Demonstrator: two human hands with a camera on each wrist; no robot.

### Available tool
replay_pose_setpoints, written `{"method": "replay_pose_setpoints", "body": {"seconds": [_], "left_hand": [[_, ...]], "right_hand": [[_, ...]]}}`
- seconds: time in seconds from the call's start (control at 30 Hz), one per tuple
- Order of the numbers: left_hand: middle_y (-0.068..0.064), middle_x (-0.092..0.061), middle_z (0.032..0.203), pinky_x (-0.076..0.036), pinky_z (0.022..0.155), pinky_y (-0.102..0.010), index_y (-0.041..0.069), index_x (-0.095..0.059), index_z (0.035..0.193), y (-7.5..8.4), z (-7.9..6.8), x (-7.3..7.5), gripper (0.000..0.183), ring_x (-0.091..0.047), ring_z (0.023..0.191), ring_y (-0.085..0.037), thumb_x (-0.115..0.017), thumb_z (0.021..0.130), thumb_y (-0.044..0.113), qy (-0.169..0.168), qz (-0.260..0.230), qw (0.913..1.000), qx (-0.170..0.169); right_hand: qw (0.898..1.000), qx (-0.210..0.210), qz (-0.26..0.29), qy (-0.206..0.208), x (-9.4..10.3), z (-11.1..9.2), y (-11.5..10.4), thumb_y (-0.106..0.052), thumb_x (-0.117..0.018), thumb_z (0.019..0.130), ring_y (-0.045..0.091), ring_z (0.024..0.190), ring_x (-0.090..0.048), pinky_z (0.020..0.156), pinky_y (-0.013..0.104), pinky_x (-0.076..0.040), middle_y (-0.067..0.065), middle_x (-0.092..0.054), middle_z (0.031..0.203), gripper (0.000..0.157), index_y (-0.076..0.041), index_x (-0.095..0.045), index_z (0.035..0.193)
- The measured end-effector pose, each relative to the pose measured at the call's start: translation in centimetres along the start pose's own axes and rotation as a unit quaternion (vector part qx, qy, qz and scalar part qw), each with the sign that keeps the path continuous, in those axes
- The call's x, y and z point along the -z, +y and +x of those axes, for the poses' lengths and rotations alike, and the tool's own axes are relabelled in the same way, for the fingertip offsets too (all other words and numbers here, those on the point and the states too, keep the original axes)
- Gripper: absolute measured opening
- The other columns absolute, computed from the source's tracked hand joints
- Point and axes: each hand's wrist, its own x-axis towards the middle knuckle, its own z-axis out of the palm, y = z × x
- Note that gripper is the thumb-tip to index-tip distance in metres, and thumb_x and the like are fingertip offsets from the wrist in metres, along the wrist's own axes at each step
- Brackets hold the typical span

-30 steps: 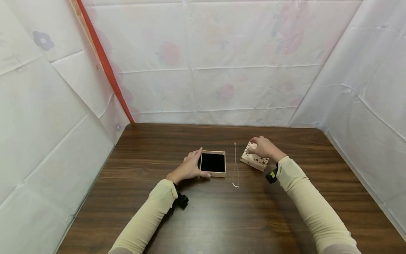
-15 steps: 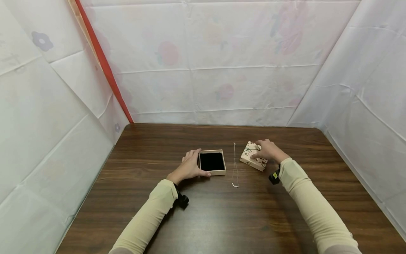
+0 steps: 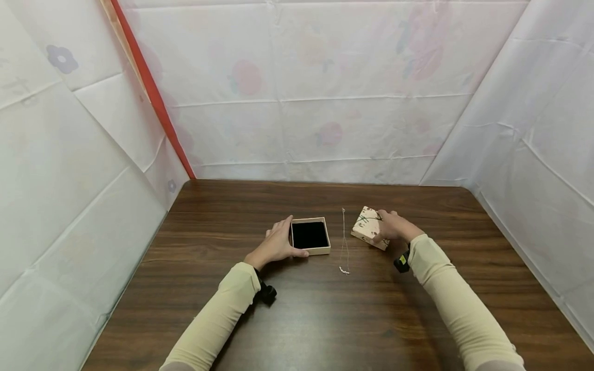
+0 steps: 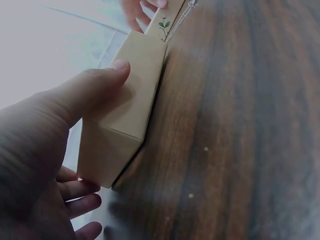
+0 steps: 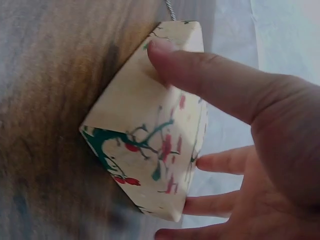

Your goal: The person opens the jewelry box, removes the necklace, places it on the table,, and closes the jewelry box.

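My left hand [image 3: 273, 246] grips the left end of an open jewelry box base [image 3: 320, 251] with a black insert [image 3: 310, 235]. In the left wrist view its thumb [image 4: 107, 77] presses the plain cream side while the other fingers curl at the end wall. To the right, my right hand [image 3: 394, 226] holds the box lid [image 3: 365, 220], cream with red berries and green stems. The thumb [image 5: 185, 65] lies along one side of the lid in the right wrist view, fingertips at the far edge. Between the two lies a thin silver necklace [image 3: 344, 242], stretched lengthwise.
A dark brown wooden table [image 3: 297, 319] carries everything. White patterned sheets [image 3: 297, 103] hang behind and on both sides. An orange-red strip [image 3: 153, 93] runs down the back left corner. A black wrist camera [image 3: 266, 293] sits below the left hand.
My right hand has slid from over the top of the lid to its right end, uncovering more of the pattern. The box base has shifted slightly back; the necklace stays put.
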Motion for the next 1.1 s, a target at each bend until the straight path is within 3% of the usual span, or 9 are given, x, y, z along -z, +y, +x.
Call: {"method": "replay_pose_setpoints", "body": {"seconds": [0.47, 0.73, 1.1], "left_hand": [[-0.016, -0.027, 0.159, -0.026, 0.108, -0.059, 0.003, -0.015, 0.156, -0.34, -0.12, -0.01, 0.123, -0.026, 0.144, -0.037, -0.087, 0.066, 0.049, -0.008, 0.004, 0.9999, -0.008], [-0.017, -0.031, 0.157, -0.026, 0.108, -0.057, 0.003, -0.016, 0.156, -0.44, -0.16, 0.14, 0.122, -0.026, 0.144, -0.037, -0.089, 0.065, 0.040, -0.008, 0.003, 0.9999, -0.012], [-0.017, -0.038, 0.153, -0.027, 0.106, -0.056, 0.006, -0.021, 0.155, -0.59, -0.30, -0.06, 0.120, -0.029, 0.142, -0.036, -0.089, 0.064, 0.044, -0.003, 0.006, 0.9999, -0.014]], "right_hand": [[1.000, -0.005, 0.002, 0.016, -0.69, 0.07, 0.25, -0.038, -0.080, 0.080, 0.053, 0.123, -0.044, 0.097, 0.060, -0.042, 0.040, -0.020, 0.146, 0.108, 0.003, -0.012, 0.153], [0.999, 0.016, 0.020, 0.033, -0.66, -0.07, 0.20, -0.038, -0.078, 0.082, 0.054, 0.127, -0.040, 0.098, 0.062, -0.040, 0.040, -0.020, 0.148, 0.103, 0.004, -0.016, 0.153], [0.998, 0.036, 0.036, 0.042, -0.55, -0.18, -0.03, -0.034, -0.077, 0.082, 0.053, 0.132, -0.034, 0.102, 0.063, -0.037, 0.040, -0.019, 0.149, 0.101, 0.005, -0.016, 0.153]]}}
